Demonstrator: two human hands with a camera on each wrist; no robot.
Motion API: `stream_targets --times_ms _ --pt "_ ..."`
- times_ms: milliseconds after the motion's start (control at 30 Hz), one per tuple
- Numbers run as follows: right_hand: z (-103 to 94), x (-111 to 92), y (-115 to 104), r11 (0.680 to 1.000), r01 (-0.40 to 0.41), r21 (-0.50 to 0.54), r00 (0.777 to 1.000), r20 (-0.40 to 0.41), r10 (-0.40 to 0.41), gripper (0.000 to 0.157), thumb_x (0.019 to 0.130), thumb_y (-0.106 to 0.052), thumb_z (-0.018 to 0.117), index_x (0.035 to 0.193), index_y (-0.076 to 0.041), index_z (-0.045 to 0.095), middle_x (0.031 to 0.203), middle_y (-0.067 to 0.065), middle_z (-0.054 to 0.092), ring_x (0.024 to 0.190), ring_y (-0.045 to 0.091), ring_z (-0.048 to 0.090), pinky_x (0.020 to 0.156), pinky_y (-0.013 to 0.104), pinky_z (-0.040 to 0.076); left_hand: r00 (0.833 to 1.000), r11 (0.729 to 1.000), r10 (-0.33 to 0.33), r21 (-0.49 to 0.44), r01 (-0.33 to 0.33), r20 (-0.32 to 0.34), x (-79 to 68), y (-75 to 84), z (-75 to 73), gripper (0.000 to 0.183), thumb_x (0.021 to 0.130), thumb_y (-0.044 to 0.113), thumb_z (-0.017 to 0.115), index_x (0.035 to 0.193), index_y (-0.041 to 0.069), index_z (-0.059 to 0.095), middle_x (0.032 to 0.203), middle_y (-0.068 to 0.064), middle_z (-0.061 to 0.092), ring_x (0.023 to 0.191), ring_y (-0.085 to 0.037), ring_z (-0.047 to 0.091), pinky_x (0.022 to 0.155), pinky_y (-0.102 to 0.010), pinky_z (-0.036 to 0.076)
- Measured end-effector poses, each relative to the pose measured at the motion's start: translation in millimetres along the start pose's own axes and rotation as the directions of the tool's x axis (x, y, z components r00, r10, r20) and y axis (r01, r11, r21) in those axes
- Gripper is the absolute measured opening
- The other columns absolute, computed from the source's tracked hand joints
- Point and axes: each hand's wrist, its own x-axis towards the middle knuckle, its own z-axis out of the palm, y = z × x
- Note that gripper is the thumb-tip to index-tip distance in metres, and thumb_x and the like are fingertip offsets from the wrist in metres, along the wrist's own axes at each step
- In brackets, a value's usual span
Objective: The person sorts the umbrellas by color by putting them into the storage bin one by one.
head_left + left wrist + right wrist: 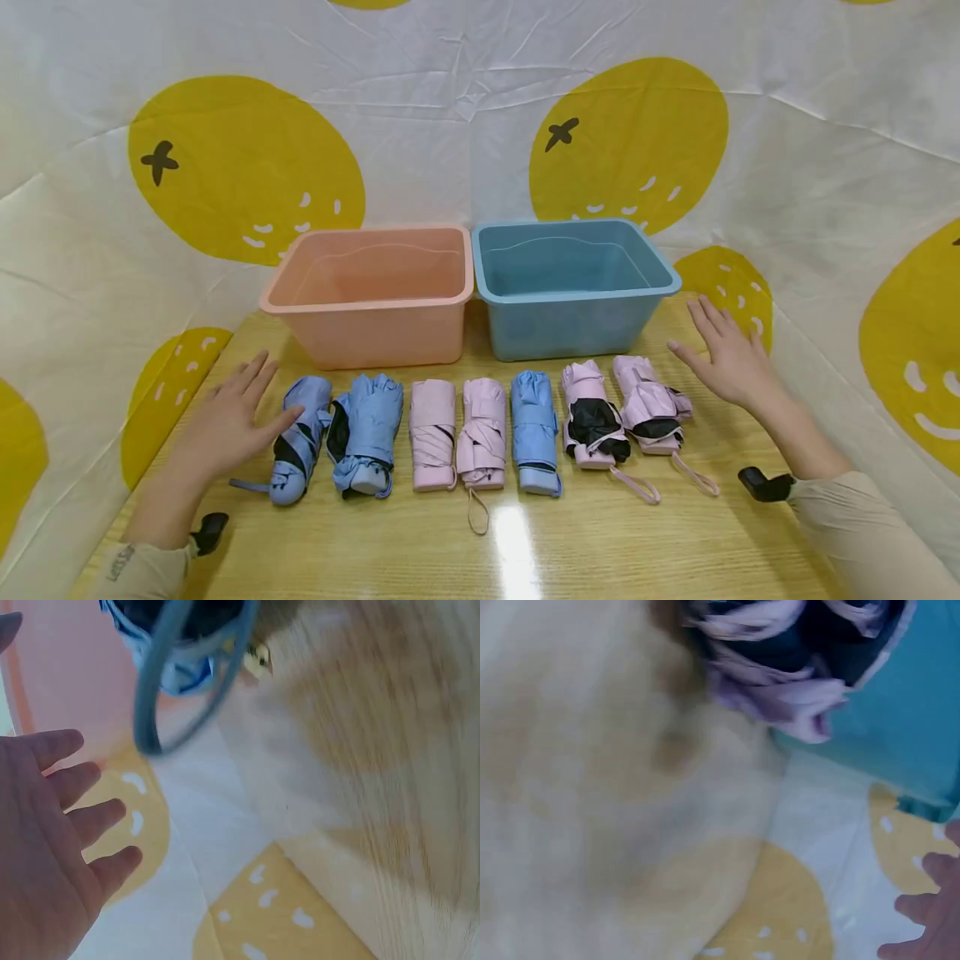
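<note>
Folded umbrellas lie in a row across the table: two blue umbrellas at the left, the outer one [300, 437] beside a fuller one [372, 429]. Then come two pink umbrellas [432, 429] [483, 425], a blue umbrella [534, 429] and two pink ones at the right, the nearer-to-middle umbrella [588, 400] and the outermost umbrella [647, 396]. My left hand [228, 421], fingers spread, is nearest the outer blue umbrella, its thumb overlapping it in the head view. To the right of the row, my right hand [726, 357] has straight fingers and holds nothing.
Behind the row stand a pink plastic bin [375, 333] and a blue plastic bin [573, 325], side by side with their rims close together. A white cloth with yellow fruit prints [442, 150] hangs behind and beside the wooden table [390, 554].
</note>
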Motion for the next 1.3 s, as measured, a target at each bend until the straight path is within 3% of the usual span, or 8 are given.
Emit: stream_targets --times_ms 167,300,600,867,1067,1300 --pt "-18.6 22 -9 1.000 0.026 0.018 0.998 -0.051 -0.025 0.086 0.108 -0.057 0.043 0.168 -0.011 0.003 0.174 0.017 0.001 0.155 0.052 0.004 0.113 0.081 0.003 0.999 0.999 0.029 -0.024 -0.028 0.032 3.0 12.9 5.9 0.097 0.100 0.060 0.059 0.161 -0.006 0.025 0.166 -0.031 0.023 0.141 -0.060 0.034 0.107 -0.076 0.033" --pt "-30.2 39 -11 0.999 0.043 0.013 0.999 -0.025 -0.043 0.085 0.108 -0.057 0.041 0.168 -0.012 0.001 0.174 0.016 -0.002 0.156 0.051 0.000 0.115 0.079 0.001 0.997 0.998 0.047 -0.050 -0.044 0.057 6.4 18.3 15.2 0.096 0.100 0.060 0.060 0.161 -0.006 0.026 0.165 -0.032 0.024 0.138 -0.059 0.040 0.103 -0.072 0.041" --pt "-41.3 75 -4 0.992 0.111 -0.063 0.989 0.101 -0.104 0.087 0.109 -0.057 0.039 0.166 -0.002 0.004 0.172 0.026 0.004 0.156 0.051 0.003 0.119 0.073 0.000 0.995 0.997 0.075 -0.036 -0.073 0.067 17.5 24.4 27.5 0.091 0.098 0.056 0.065 0.158 -0.007 0.035 0.160 -0.034 0.032 0.138 -0.059 0.041 0.104 -0.072 0.041" --pt "-47.8 93 -5 0.990 0.138 -0.012 0.968 0.211 -0.132 0.088 0.109 -0.057 0.040 0.165 0.001 0.005 0.171 0.028 0.004 0.157 0.049 0.004 0.123 0.067 0.002 0.990 0.996 0.084 -0.037 -0.080 0.116 32.1 20.0 36.5 0.089 0.094 0.049 0.074 0.157 -0.004 0.038 0.157 -0.032 0.037 0.127 -0.064 0.046 0.095 -0.076 0.045" --pt "-45.7 101 -5 0.989 0.145 0.028 0.957 0.248 -0.147 0.088 0.109 -0.054 0.041 0.164 0.004 0.004 0.171 0.028 0.000 0.156 0.050 0.002 0.121 0.070 0.006 0.982 0.986 0.127 -0.127 -0.109 0.143 37.6 16.5 43.0 0.086 0.091 0.036 0.079 0.155 -0.006 0.038 0.151 -0.035 0.040 0.119 -0.060 0.055 0.095 -0.070 0.048" --pt "-42.2 103 -6 0.987 0.149 0.053 0.956 0.247 -0.158 0.089 0.109 -0.054 0.042 0.165 0.003 0.002 0.171 0.026 -0.004 0.157 0.048 -0.002 0.122 0.068 0.006 0.981 0.984 0.131 -0.140 -0.111 0.142 39.8 15.3 43.8 0.086 0.089 0.033 0.081 0.155 -0.004 0.040 0.145 -0.034 0.044 0.113 -0.055 0.059 0.090 -0.068 0.052"
